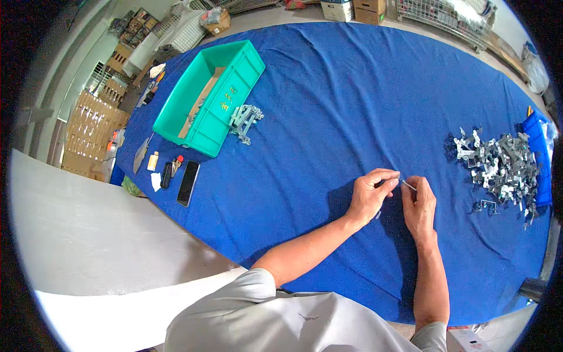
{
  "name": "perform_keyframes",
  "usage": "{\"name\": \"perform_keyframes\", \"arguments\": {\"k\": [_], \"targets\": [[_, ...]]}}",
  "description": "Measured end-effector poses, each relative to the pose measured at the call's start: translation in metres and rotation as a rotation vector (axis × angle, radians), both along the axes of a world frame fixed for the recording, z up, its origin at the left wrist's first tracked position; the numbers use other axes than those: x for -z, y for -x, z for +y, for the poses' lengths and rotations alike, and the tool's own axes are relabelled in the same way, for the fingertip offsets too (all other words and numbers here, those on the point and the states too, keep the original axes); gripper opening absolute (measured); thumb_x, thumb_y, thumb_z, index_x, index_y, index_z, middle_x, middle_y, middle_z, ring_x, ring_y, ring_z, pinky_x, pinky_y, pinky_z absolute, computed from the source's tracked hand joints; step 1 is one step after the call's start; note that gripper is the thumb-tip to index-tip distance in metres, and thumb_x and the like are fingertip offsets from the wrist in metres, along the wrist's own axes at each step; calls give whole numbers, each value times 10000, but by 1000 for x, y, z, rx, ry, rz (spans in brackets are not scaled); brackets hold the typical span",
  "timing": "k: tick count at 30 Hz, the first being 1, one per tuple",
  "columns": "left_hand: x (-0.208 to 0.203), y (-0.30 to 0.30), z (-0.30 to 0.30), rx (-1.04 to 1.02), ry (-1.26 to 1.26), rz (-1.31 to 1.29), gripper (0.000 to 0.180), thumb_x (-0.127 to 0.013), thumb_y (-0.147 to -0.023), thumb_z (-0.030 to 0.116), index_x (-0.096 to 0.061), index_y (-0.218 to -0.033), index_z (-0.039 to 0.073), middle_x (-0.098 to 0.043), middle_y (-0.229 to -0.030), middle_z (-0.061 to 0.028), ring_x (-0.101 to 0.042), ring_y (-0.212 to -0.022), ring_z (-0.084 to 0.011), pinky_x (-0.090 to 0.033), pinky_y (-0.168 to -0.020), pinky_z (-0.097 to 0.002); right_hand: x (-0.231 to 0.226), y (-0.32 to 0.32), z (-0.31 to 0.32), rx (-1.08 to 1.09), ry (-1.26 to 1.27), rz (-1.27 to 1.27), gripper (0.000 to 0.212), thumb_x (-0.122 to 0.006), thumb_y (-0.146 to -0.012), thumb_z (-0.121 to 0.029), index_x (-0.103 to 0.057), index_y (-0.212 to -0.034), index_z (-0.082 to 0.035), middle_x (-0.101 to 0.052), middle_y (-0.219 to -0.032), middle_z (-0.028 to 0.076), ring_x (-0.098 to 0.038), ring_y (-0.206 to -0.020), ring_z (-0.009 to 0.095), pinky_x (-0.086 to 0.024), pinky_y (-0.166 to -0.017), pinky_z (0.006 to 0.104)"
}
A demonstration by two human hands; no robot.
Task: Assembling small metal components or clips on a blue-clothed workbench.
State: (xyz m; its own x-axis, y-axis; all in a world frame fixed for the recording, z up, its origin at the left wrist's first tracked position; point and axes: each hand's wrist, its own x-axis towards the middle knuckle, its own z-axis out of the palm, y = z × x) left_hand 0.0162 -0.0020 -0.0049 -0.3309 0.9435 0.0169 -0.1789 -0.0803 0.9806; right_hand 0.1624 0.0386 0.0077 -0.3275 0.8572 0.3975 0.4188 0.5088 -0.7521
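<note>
My left hand and my right hand are close together above the blue cloth. Between them runs a thin grey metal piece, pinched by the fingertips of both hands. Most of it is hidden by the fingers, so its full shape cannot be made out. A small pale end shows below my left hand. To the right lies a heap of small metal brackets, some silvery and some dark. Several grey bracket-like parts lie together against a green plastic crate on the left.
A blue bin stands behind the heap at the right edge. A black phone, keys and a small bottle lie at the table's left edge. Beyond the blue-clothed table are cardboard boxes and wire cages.
</note>
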Motion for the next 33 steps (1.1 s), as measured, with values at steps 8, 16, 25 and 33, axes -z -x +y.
{"name": "perform_keyframes", "arguments": {"k": [8, 16, 25, 33], "targets": [[3, -2, 1, 12, 2, 23, 160, -683, -914, 49, -742, -1055, 0, -702, -1066, -88, -650, -797, -107, -562, -665, -242, -1, 1, 0, 12, -14, -13, 120, -662, -904, -62, -590, -983, -7, -624, -830, 179, -649, -707, 338, -516, -636, 417], [-5, 0, 1, -9, -11, 20, 168, -681, -904, 19, -736, -1060, -10, -705, -1074, -95, -665, -847, -131, -579, -682, -260, 7, 0, 7, 33, -157, -113, 212, -659, -925, -184, -558, -788, -58, -579, -712, 152, -606, -614, 378, -472, -522, 470], [-3, 2, 1, -55, 12, 35, 156, -674, -900, -25, -730, -1046, -27, -701, -1073, -110, -669, -852, -125, -580, -659, -237, 9, 2, 3, 61, -102, -150, 161, -688, -896, -189, -617, -867, -47, -645, -793, 140, -660, -709, 343, -511, -593, 443], [-5, -1, 2, -36, -2, 19, 157, -681, -905, -17, -723, -1056, -29, -707, -1050, -102, -669, -856, -120, -575, -667, -233, 2, -3, 4, 39, -119, -127, 155, -676, -907, -175, -613, -882, -36, -628, -777, 116, -642, -669, 326, -492, -562, 440]]}}
